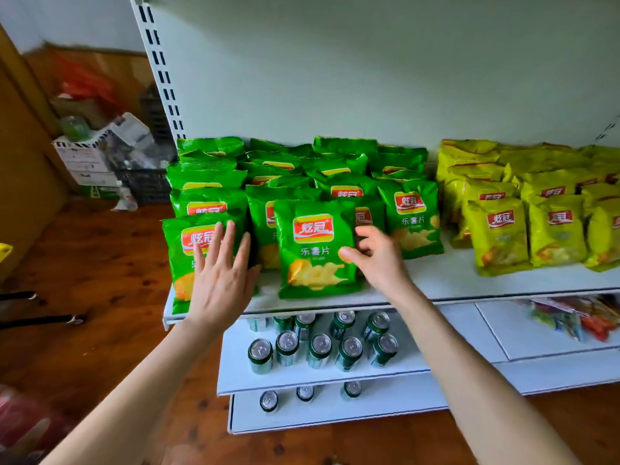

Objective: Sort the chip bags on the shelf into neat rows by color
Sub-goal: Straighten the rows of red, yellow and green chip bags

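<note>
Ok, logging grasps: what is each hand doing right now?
Left hand: open, flat against the leftmost green bag.
Right hand: pinching the front green bag.

Green drink cans with silver tops stand in rows on a white lower shelf, with a few more cans on the level beneath. Colourful packets lie to the right. At left, on a wooden floor, sit a cardboard box, a black crate and a blurred red bag.

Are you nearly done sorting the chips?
Nearly. Colours are split: green chip bags left, yellow chip bags right. Now the right hand pinches the front green bag while the left hand rests flat on the leftmost green bag. Remaining: tuck that front bag into line; the green rows look uneven.
</note>
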`<act>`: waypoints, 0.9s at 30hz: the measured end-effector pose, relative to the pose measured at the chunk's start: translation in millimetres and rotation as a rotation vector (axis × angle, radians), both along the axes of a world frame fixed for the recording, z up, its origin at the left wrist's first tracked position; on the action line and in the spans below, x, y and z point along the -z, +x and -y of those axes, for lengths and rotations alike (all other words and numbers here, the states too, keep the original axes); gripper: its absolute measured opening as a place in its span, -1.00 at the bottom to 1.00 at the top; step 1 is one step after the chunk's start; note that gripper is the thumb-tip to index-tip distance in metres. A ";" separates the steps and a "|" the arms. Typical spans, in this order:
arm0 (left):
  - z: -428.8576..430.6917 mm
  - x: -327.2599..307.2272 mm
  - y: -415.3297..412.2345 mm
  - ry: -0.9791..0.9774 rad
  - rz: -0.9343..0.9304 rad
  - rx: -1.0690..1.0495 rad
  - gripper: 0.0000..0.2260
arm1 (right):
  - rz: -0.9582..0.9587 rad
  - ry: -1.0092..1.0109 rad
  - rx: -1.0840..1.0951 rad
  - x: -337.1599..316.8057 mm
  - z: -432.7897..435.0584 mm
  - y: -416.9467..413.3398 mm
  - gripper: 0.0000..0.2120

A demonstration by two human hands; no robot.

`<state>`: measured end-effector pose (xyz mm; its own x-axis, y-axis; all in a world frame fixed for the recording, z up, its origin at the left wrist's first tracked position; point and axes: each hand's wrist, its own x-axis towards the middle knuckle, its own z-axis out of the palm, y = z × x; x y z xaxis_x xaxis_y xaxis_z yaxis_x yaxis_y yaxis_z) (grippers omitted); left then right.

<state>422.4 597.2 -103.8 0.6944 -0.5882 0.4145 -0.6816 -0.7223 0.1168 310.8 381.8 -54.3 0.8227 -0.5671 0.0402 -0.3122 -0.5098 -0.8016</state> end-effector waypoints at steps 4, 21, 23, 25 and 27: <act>-0.1 8.1 3.0 0.039 -0.010 0.022 -0.46 | 0.155 -0.005 0.255 -19.1 74.4 -36.7 -0.53; 18.1 7.8 -18.5 -0.132 0.104 0.074 -0.55 | 0.171 -0.204 0.365 30.4 130.8 -45.4 -0.46; 25.5 6.9 -23.5 -0.137 0.106 0.086 -0.55 | 0.183 -0.238 0.405 29.9 132.7 -39.5 -0.46; 32.8 7.2 -26.1 -0.133 0.115 0.095 -0.55 | 0.159 -0.310 0.421 29.2 131.6 -36.4 -0.49; 37.3 8.0 -26.6 -0.123 0.126 0.093 -0.55 | 0.154 -0.458 0.385 32.4 126.4 -38.3 -0.55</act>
